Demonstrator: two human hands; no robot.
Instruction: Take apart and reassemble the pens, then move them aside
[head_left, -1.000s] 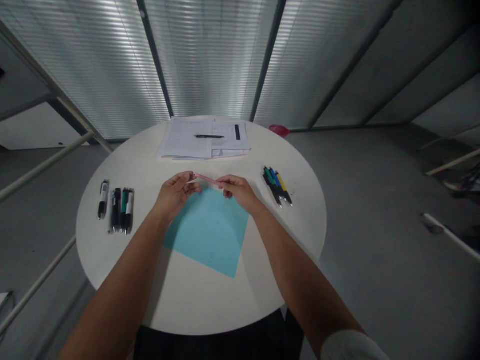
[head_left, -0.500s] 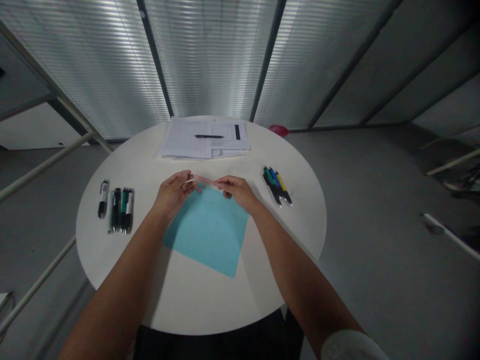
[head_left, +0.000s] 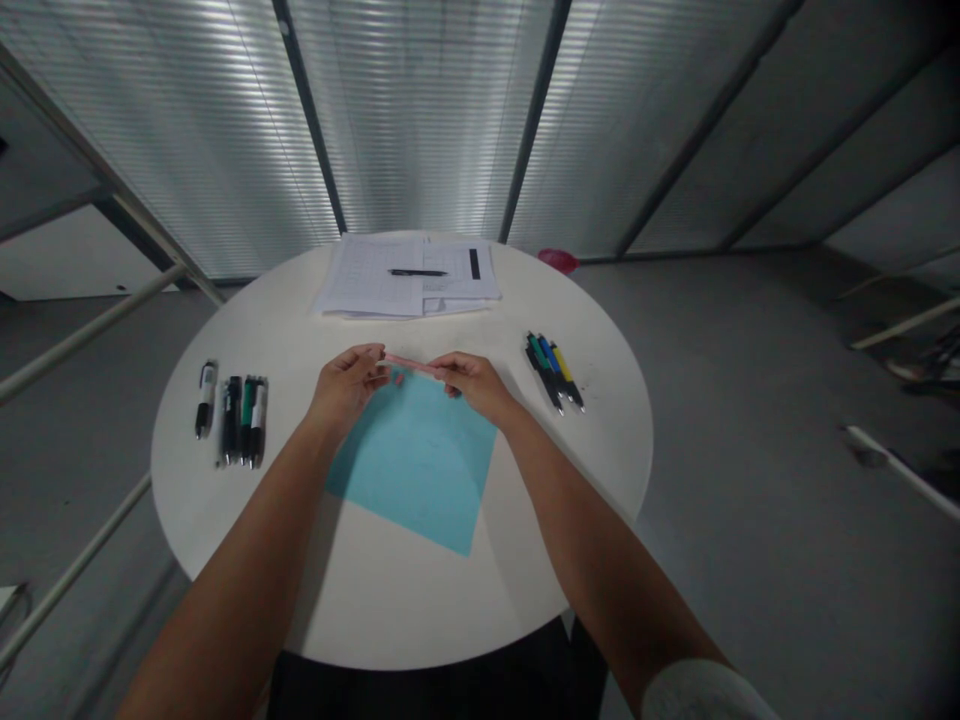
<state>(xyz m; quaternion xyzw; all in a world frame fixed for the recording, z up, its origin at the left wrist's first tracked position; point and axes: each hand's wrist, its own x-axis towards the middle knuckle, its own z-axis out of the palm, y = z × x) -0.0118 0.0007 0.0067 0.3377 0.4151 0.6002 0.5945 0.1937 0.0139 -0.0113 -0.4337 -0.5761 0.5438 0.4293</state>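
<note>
A thin pink strip (head_left: 409, 362) stretches between my two hands above the far edge of a light-blue sheet of paper (head_left: 420, 460). My left hand (head_left: 349, 380) is closed on the strip's left end, thumb and fingers pinching it. At the other end, my right hand (head_left: 472, 380) pinches the strip between thumb and forefinger. A small pink piece (head_left: 399, 380) shows just below the strip, close to my left fingertips; whether it lies on the sheet or hangs from the hand I cannot tell. The blue sheet lies flat and turned at an angle.
Several pens (head_left: 244, 420) lie in a row on the left of the round white table (head_left: 420, 620). Another group of pens (head_left: 553, 370) lies on the right. Printed papers (head_left: 375, 280) with a black pen (head_left: 418, 273) on top are at the back.
The pink strip has dropped slightly and become more level as my left hand shifted a little left. A small pink piece now shows below it. The blue sheet has stayed put.
</note>
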